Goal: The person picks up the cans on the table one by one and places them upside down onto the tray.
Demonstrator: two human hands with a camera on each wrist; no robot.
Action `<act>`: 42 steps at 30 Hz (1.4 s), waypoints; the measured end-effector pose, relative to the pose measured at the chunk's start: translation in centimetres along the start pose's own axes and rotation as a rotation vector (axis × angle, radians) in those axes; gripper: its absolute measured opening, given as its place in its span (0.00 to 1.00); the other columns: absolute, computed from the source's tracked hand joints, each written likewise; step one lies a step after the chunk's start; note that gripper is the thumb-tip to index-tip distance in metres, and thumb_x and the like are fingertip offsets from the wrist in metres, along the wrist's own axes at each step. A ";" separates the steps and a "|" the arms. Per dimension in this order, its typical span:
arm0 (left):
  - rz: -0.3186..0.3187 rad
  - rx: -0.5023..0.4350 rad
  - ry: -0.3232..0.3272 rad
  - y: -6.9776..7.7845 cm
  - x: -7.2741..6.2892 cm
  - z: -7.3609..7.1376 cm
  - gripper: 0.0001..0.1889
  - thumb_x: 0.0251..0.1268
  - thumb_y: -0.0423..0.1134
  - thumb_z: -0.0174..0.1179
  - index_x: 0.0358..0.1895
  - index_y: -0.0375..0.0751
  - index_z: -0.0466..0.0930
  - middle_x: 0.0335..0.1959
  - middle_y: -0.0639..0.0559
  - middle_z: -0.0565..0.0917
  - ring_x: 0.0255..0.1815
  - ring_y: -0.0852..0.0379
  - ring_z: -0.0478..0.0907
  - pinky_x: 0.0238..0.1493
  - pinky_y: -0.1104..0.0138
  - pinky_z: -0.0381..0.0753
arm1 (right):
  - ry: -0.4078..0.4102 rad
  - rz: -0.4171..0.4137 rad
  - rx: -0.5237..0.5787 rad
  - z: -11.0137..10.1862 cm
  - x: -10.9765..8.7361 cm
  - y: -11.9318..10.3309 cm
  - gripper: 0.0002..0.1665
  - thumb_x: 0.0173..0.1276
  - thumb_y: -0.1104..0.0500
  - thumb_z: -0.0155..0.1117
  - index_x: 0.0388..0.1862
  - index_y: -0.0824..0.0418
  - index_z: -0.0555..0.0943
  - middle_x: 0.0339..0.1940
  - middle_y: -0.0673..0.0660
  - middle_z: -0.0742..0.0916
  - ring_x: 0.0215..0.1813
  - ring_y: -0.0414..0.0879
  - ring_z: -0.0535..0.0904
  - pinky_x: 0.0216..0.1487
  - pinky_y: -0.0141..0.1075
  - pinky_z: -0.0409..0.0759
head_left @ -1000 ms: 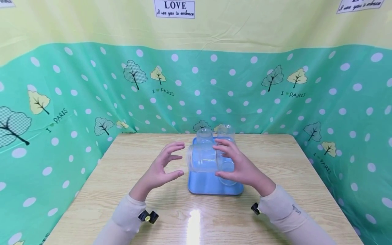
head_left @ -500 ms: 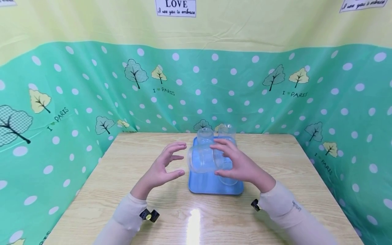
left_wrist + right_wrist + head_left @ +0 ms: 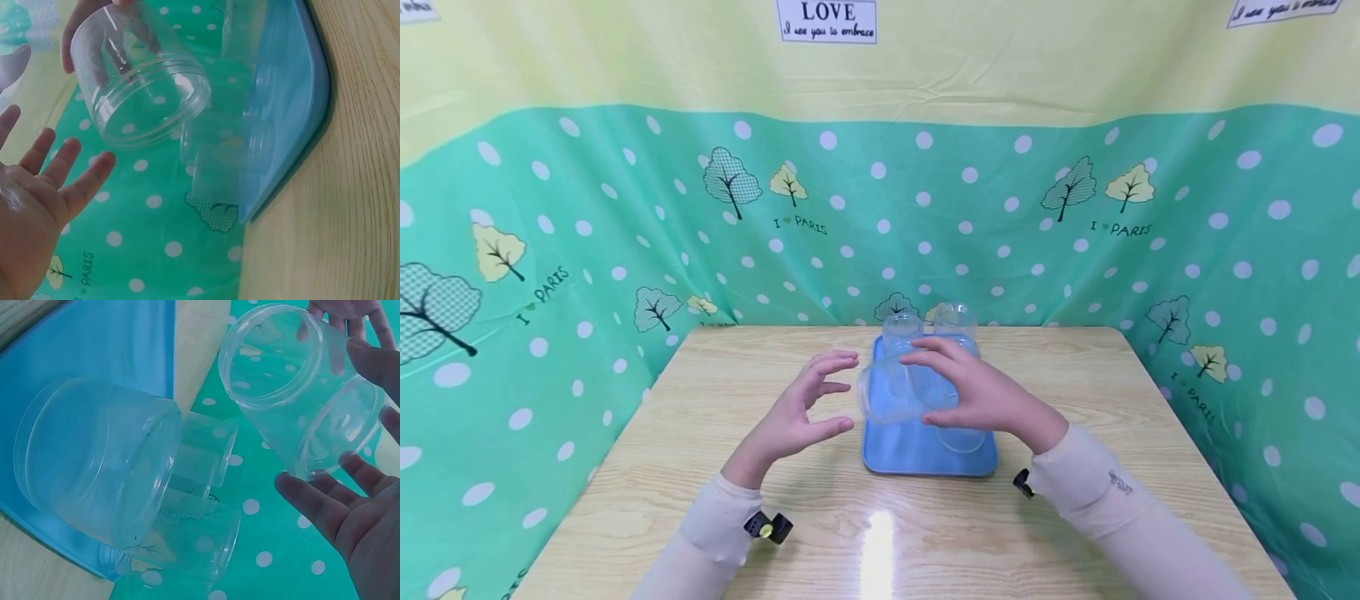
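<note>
A clear plastic jar [image 3: 891,393] is held in the air above the blue tray [image 3: 898,457], lying on its side with its open, ridged mouth towards the left. My right hand [image 3: 988,393] grips it around the base end, thumb below and fingers over the top. In the right wrist view, the fingertips [image 3: 290,484] press against the rim of its bottom. My left hand [image 3: 797,410] hovers just left of the jar's mouth, fingers spread and bent, holding nothing. The left wrist view shows the jar [image 3: 140,81] beyond the left fingertips, with a space between.
Several more clear jars stand on the tray; a large one [image 3: 94,465] is nearest the right hand, and two smaller ones, a left one [image 3: 901,329] and a right one [image 3: 955,318], are at the back. The wooden table [image 3: 752,533] ends at a green dotted curtain [image 3: 880,225].
My right hand has shifted slightly left, and the jar has tilted, its base end turning while its mouth stays near the same spot. The left hand has hardly moved.
</note>
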State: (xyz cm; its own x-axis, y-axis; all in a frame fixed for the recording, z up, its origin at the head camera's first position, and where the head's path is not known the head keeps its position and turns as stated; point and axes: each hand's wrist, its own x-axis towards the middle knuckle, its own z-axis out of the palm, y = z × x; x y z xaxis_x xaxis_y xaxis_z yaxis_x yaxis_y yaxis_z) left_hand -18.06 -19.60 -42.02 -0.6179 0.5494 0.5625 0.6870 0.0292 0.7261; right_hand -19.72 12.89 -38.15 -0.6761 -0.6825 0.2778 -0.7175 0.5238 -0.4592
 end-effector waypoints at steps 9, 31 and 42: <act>-0.021 -0.003 -0.002 0.3 0.1 -0.1 0.41 0.56 0.20 0.71 0.74 0.32 0.62 0.76 0.38 0.63 0.76 0.42 0.63 0.65 0.42 0.77 | -0.085 0.047 -0.105 0.4 1.1 -0.3 0.51 0.55 0.48 0.84 0.75 0.33 0.67 0.79 0.50 0.66 0.77 0.52 0.67 0.65 0.49 0.80; -0.011 -0.008 -0.004 0.2 0.0 0.1 0.42 0.55 0.19 0.71 0.74 0.34 0.62 0.76 0.37 0.64 0.77 0.47 0.62 0.65 0.43 0.77 | -0.330 0.112 -0.236 0.3 4.3 -2.2 0.47 0.56 0.51 0.82 0.73 0.37 0.71 0.72 0.49 0.72 0.65 0.48 0.74 0.49 0.40 0.84; -0.036 0.018 -0.023 0.2 -0.1 0.3 0.39 0.58 0.24 0.71 0.73 0.36 0.65 0.74 0.37 0.66 0.76 0.48 0.63 0.66 0.44 0.77 | -0.385 0.126 -0.277 0.9 5.0 -2.6 0.46 0.54 0.52 0.83 0.72 0.36 0.73 0.69 0.48 0.75 0.60 0.45 0.77 0.44 0.37 0.83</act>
State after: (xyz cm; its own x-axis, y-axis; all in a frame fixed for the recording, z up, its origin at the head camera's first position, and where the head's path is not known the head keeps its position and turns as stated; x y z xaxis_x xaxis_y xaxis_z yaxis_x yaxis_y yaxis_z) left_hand -17.78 -19.39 -42.02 -0.6337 0.5666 0.5267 0.6712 0.0641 0.7385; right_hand -21.08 7.65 -36.32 -0.6866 -0.7167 -0.1220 -0.6872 0.6946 -0.2127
